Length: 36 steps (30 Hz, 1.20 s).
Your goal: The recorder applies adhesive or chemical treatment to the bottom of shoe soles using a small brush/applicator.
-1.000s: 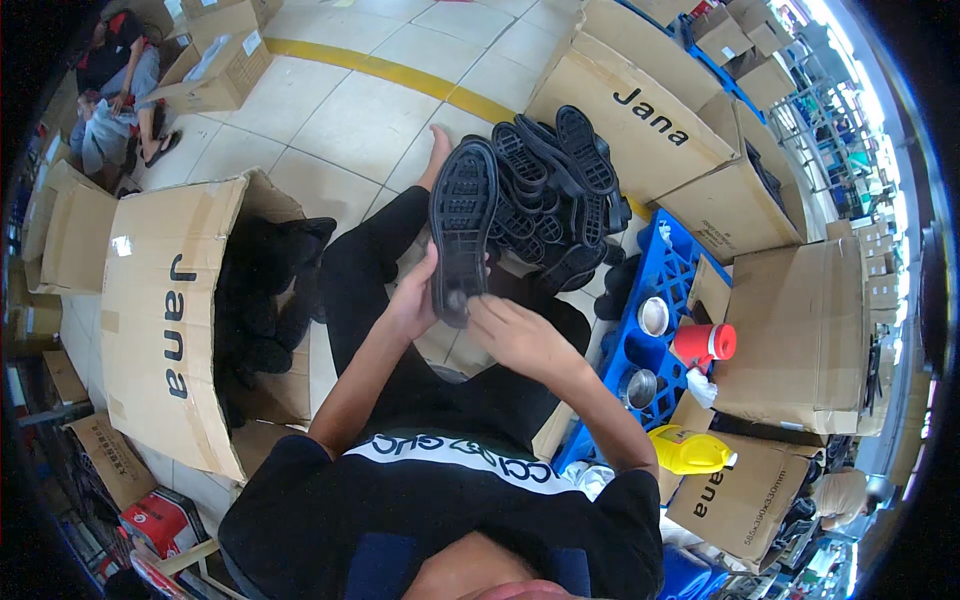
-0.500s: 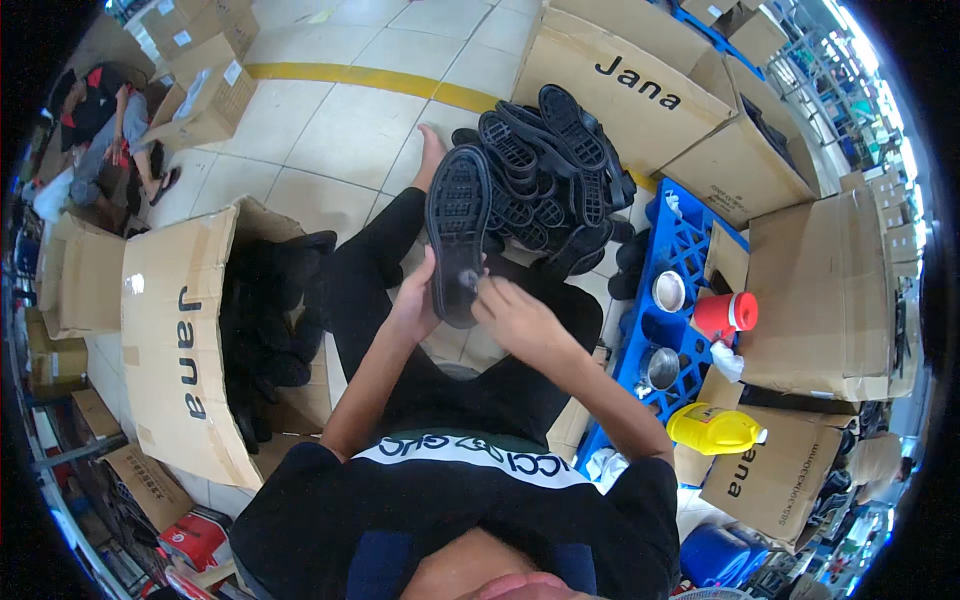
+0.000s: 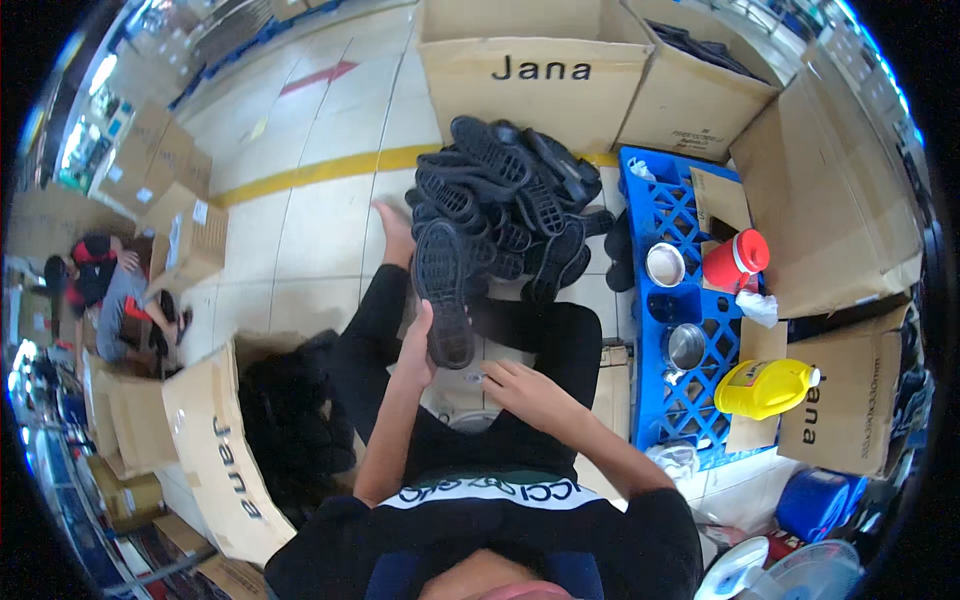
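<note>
Upright in front of me, a black shoe sole (image 3: pixel 440 270) shows its ridged, gridded face. My left hand (image 3: pixel 414 350) grips its lower left side, near the narrower end. Close to that end but apart from it is my right hand (image 3: pixel 525 392), its fingers pinched on a small pale scrap (image 3: pixel 475 378) whose kind I cannot make out. Just beyond the held sole lies a heap of black soles (image 3: pixel 545 205) on the tiled floor. Left of my leg, an open cardboard box (image 3: pixel 205 440) contains more dark pieces, too shadowed to tell apart.
At my right, a blue plastic pallet (image 3: pixel 650 410) bears a white-rimmed bowl (image 3: pixel 665 264), a metal cup (image 3: pixel 685 347), a red container (image 3: pixel 730 260) and a yellow jug (image 3: pixel 762 388). Large cardboard boxes (image 3: pixel 540 95) stand behind the heap. Another person (image 3: pixel 110 290) sits far left.
The sole has moved lower and slightly left in view. My right hand has come away from its surface, down and to the right. The whole view has shifted.
</note>
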Each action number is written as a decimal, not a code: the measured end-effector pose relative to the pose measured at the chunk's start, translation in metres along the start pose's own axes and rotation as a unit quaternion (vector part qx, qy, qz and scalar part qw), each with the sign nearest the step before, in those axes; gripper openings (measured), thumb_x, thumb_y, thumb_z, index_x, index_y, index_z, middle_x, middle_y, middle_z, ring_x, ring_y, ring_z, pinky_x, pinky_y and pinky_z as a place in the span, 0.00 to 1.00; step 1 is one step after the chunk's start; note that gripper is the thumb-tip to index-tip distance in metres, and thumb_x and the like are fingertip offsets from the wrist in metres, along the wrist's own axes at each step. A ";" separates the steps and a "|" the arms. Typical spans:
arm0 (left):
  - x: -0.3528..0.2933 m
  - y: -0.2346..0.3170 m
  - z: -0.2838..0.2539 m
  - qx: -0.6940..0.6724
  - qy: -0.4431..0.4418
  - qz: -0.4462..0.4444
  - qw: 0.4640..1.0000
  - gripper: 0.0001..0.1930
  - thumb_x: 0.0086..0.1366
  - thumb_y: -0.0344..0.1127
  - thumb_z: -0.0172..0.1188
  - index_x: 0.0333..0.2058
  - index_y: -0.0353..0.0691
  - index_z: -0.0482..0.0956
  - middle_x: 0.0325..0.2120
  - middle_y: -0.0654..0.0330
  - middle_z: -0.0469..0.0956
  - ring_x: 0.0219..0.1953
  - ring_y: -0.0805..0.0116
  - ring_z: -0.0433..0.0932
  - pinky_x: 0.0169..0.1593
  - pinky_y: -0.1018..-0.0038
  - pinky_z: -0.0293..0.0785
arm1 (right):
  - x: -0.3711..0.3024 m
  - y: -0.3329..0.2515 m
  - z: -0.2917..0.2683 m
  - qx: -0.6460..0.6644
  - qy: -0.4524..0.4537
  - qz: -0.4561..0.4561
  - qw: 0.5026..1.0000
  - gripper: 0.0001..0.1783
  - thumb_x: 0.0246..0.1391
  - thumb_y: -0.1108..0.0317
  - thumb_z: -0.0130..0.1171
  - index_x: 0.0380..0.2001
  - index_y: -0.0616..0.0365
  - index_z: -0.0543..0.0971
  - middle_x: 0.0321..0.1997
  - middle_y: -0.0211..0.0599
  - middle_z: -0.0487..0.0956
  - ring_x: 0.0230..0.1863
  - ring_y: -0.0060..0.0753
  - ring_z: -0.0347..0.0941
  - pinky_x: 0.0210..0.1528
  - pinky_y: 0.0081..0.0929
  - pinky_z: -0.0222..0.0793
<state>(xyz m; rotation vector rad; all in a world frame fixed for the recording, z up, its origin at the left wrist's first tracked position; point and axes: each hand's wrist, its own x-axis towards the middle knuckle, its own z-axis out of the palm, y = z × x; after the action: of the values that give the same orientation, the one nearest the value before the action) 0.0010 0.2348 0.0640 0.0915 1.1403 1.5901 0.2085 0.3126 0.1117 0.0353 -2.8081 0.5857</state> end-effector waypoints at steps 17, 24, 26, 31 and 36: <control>0.257 0.113 0.091 -0.044 -0.011 -0.024 0.999 0.45 0.66 0.55 0.57 0.68 0.34 0.43 0.66 0.41 0.50 0.66 0.42 0.57 0.61 0.42 0.63 | -0.103 0.006 0.084 0.279 0.269 0.416 0.822 0.07 0.57 0.73 0.59 0.37 0.66 0.77 0.42 0.50 0.78 0.41 0.49 0.77 0.43 0.31 0.73; 0.047 0.037 -0.118 0.051 0.165 0.251 0.952 0.21 0.71 0.39 0.52 0.58 0.37 0.67 0.52 0.51 0.75 0.51 0.60 0.77 0.54 0.65 0.73 | -0.111 0.025 0.125 0.387 0.331 0.501 0.700 0.10 0.64 0.68 0.54 0.38 0.65 0.77 0.30 0.36 0.78 0.29 0.22 0.75 0.33 0.21 0.71; -0.030 0.011 -0.200 0.062 0.323 0.266 0.906 0.18 0.71 0.38 0.51 0.56 0.38 0.69 0.51 0.53 0.75 0.49 0.63 0.78 0.53 0.68 0.74 | -0.113 0.025 0.126 0.394 0.324 0.517 0.688 0.11 0.65 0.65 0.53 0.37 0.64 0.77 0.30 0.35 0.77 0.28 0.22 0.73 0.32 0.21 0.71; -0.167 -0.059 -0.364 0.099 0.651 0.056 0.751 0.19 0.68 0.39 0.53 0.56 0.44 0.71 0.46 0.60 0.77 0.45 0.66 0.77 0.50 0.67 0.72 | -0.102 0.026 0.121 0.388 0.298 0.524 0.697 0.12 0.66 0.62 0.52 0.35 0.61 0.76 0.28 0.32 0.76 0.25 0.20 0.70 0.30 0.18 0.67; -0.167 -0.112 -0.470 0.021 0.651 0.024 0.759 0.24 0.60 0.41 0.60 0.54 0.40 0.72 0.44 0.58 0.75 0.43 0.63 0.74 0.46 0.68 0.69 | -0.093 0.025 0.127 0.385 0.342 0.524 0.679 0.12 0.65 0.62 0.53 0.35 0.61 0.76 0.28 0.33 0.76 0.25 0.20 0.70 0.29 0.18 0.68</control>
<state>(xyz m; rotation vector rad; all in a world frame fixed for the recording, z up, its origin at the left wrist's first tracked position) -0.1346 -0.1926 -0.1816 -1.1466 2.2063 1.6023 0.2630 0.2828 -0.0346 -1.3623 -1.4247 1.5450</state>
